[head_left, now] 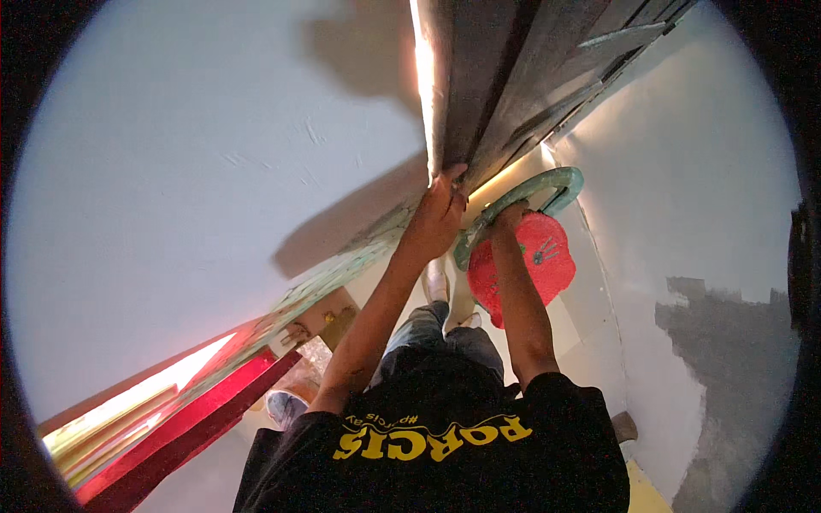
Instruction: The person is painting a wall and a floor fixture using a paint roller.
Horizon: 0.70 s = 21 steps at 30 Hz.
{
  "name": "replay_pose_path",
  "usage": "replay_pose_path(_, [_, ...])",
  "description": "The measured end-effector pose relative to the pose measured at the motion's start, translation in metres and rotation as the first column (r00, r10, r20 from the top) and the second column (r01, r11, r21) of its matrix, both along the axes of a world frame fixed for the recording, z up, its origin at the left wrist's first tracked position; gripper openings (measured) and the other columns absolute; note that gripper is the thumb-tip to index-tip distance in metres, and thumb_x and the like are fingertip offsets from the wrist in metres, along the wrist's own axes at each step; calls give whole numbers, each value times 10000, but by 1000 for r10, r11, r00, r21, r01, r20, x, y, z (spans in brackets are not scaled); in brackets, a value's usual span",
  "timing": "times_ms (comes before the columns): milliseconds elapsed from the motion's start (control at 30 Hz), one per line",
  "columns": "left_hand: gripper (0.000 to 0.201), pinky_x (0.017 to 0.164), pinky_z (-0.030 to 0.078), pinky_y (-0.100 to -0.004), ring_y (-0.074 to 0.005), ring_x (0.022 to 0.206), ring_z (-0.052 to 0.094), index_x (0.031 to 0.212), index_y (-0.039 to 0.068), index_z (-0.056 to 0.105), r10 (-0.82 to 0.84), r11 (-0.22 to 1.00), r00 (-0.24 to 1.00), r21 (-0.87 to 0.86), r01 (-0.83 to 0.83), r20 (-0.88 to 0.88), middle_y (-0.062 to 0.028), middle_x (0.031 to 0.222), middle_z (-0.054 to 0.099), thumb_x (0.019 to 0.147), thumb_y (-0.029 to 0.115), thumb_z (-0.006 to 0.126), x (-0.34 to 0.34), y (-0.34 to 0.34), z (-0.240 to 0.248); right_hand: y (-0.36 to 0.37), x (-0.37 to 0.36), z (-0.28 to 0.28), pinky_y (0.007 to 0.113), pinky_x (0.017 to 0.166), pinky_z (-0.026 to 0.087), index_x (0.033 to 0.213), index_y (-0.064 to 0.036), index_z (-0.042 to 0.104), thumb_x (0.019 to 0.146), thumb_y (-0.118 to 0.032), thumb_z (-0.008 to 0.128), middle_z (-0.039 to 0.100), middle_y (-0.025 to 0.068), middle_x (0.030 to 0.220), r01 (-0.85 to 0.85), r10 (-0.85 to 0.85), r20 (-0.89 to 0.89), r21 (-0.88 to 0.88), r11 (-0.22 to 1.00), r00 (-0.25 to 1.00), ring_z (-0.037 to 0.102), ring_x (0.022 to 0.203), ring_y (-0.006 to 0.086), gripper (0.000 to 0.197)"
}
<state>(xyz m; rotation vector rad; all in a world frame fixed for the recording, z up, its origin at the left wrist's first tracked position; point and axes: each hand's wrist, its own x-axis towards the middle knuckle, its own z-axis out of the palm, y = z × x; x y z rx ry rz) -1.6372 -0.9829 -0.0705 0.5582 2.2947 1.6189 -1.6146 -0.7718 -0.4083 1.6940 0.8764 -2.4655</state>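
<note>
Overhead, the left hand (440, 214) closes its grip on the edge of a dark wooden door (513, 77), while the right hand (506, 215) wraps the green handle (534, 190) of a red bucket (523, 265) just beside it.

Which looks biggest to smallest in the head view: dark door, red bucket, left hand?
1. Dark door, largest by far.
2. Red bucket, partly hidden behind the right forearm.
3. Left hand, smallest, though closer to the camera than the bucket, so the gap is unsure.
</note>
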Motion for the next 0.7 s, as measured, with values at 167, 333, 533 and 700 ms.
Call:
replay_pose_path(167, [343, 1057, 411, -445, -403, 1256, 544, 1337, 10, 491, 29, 996, 997, -81, -34, -65, -271, 1300, 564, 1043, 185, 471, 1, -10, 5, -45, -59, 101, 456, 942, 531, 1294, -21, 552, 951, -554, 509, 665, 166, 1210, 14, -97, 143, 491, 871, 985, 660, 1084, 309, 635])
replay_pose_path(333, [398, 1044, 409, -473, -462, 1215, 530, 1319, -73, 452, -6, 999, 986, -34, 0, -169, -327, 1252, 541, 985, 127, 531, 12, 11, 11, -1, -82, 69, 411, 1004, 500, 1398, -74, 472, 931, -566, 582, 600, 131, 1308, -124, 14, 172, 647, 752, 985, 609, 1176, 267, 687])
replay_pose_path(533, [482, 1085, 372, -480, -492, 1247, 479, 1364, -110, 375, 37, 998, 964, -30, -47, -264, -354, 1302, 481, 995, 154, 535, 15, 13, 3, 17, -98, 46, 401, 977, 501, 1409, -65, 457, 1005, -451, 486, 564, 123, 1338, 91, 147, -472, 445, 891, 869, 585, 1160, 268, 559])
replay_pose_path(700, [493, 1108, 349, -461, -468, 1292, 461, 1400, -81, 345, 111, 994, 961, 36, -105, -253, -335, 1341, 466, 990, 122, 530, 10, -7, -2, -39, -92, 98, 400, 866, 541, 1288, -36, 566, 1078, -295, 403, 630, 122, 1198, 125, -131, -832, -75, 989, 539, 623, 1003, 267, 371])
